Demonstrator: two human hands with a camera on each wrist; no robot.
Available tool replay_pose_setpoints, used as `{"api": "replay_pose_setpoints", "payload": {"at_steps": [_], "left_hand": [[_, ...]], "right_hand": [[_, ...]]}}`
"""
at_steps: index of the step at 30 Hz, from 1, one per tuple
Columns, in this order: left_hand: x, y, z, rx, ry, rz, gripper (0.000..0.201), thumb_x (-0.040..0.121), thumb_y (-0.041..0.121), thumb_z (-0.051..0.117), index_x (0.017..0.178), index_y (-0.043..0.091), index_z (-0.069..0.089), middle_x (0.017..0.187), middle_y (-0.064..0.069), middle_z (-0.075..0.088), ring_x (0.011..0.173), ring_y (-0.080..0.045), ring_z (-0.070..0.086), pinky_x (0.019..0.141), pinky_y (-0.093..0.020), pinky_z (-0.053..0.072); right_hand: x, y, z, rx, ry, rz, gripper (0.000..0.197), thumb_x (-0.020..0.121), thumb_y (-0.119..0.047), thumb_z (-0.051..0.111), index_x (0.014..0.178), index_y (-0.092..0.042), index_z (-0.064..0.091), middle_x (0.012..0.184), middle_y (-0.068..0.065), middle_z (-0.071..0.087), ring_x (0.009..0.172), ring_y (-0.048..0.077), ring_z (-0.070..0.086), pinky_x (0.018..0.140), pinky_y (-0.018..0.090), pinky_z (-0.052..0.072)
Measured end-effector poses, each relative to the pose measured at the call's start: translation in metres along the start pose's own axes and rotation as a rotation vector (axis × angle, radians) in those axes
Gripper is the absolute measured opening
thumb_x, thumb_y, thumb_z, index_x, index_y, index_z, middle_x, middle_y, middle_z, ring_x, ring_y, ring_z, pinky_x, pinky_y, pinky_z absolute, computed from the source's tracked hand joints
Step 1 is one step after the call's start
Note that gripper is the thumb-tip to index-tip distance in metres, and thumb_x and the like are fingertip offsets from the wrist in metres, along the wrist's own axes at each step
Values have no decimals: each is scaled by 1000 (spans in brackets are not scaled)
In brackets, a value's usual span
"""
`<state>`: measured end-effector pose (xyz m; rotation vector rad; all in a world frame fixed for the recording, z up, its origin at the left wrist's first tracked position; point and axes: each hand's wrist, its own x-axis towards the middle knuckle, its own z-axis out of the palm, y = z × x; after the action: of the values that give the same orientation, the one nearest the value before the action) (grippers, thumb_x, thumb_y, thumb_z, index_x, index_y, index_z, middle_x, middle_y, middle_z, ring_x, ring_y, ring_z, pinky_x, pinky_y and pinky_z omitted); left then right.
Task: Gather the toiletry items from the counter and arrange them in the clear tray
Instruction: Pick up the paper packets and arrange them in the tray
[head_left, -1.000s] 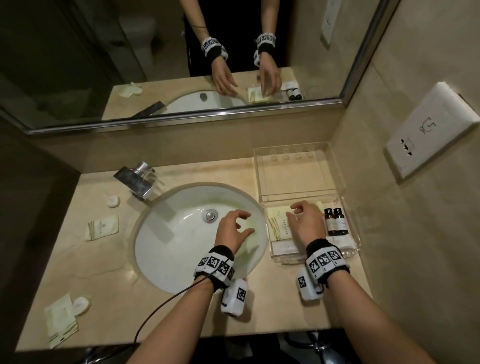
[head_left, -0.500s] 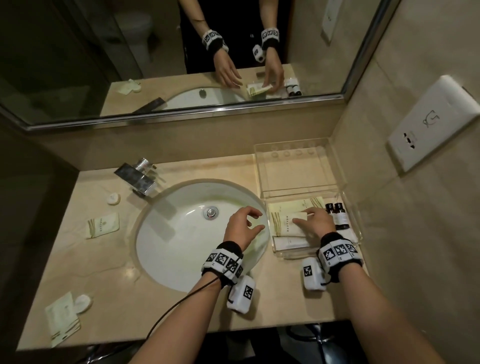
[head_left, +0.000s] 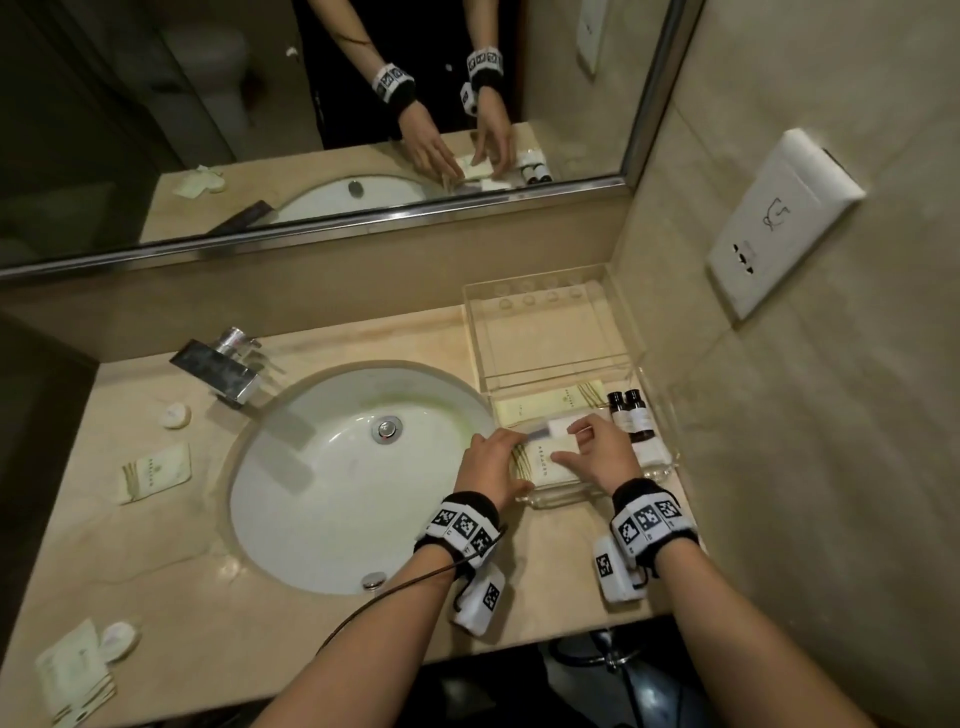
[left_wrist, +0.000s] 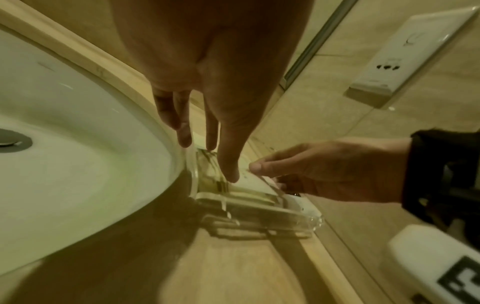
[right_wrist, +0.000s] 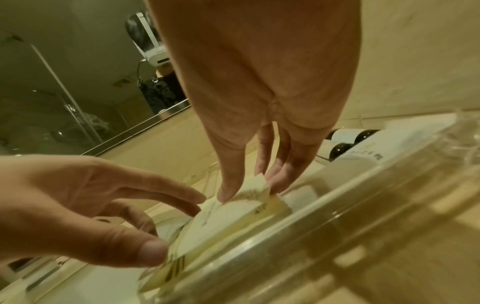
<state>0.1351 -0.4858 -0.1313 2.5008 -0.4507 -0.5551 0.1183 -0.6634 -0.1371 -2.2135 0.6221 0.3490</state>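
The clear tray (head_left: 667, 465) stands on the counter right of the sink, against the wall. It holds pale green packets and two dark bottles (head_left: 631, 415) lying at its right side. The top packet (head_left: 545, 460) lies across the stack at the tray's near end. My left hand (head_left: 517, 465) touches its left end with straight fingers, thumb pressed on top (left_wrist: 228, 172). My right hand (head_left: 569, 444) pinches the packet's right end (right_wrist: 259, 185) between thumb and fingers. Another packet (head_left: 550, 405) lies flat behind them.
The tray's clear lid (head_left: 545, 332) stands open behind it. The sink (head_left: 337, 493) and faucet (head_left: 218, 369) are to the left. On the left counter lie a packet (head_left: 156, 470), a round soap (head_left: 176, 415), and more packets (head_left: 72, 670) with a round item (head_left: 119, 636).
My left hand has moved right from over the basin to the packet's left end. My right hand has turned the packet and set it lower in the tray.
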Motion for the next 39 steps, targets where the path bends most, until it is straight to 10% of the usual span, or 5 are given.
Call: {"api": "replay_pose_setpoints", "payload": {"at_steps": [18, 24, 30, 39], "left_hand": [[-3, -9, 12, -69, 77, -21, 59, 71, 17, 81, 124, 24, 55, 129, 5, 56, 110, -20, 47, 96, -30, 41], [-26, -38, -30, -297, 228, -97, 35, 80, 21, 74, 113, 23, 61, 110, 4, 61, 93, -17, 57, 82, -29, 50], [-93, -130, -90, -479, 454, -398, 14, 80, 13, 71, 94, 15, 67, 86, -3, 69, 65, -16, 57, 73, -28, 51], [-227, -275, -147, -601, 744, -817, 15, 79, 8, 60, 87, 16, 69, 83, -3, 71, 67, -17, 59, 66, -22, 46]], "right_hand": [[-14, 10, 3, -26, 29, -105, 55, 75, -28, 81, 121, -15, 54, 104, 0, 56, 89, 13, 55, 82, 27, 50], [-17, -37, 5, -50, 181, -279, 31, 83, -29, 73, 109, -18, 60, 101, 2, 58, 86, 16, 58, 80, 33, 53], [-33, -139, 83, 78, -103, -481, 16, 85, -21, 71, 98, -14, 66, 84, -1, 66, 68, 7, 57, 61, 10, 45], [-87, -256, 249, 1, -449, -608, 15, 84, -20, 70, 97, -13, 68, 86, 4, 70, 66, 6, 58, 60, 7, 44]]}}
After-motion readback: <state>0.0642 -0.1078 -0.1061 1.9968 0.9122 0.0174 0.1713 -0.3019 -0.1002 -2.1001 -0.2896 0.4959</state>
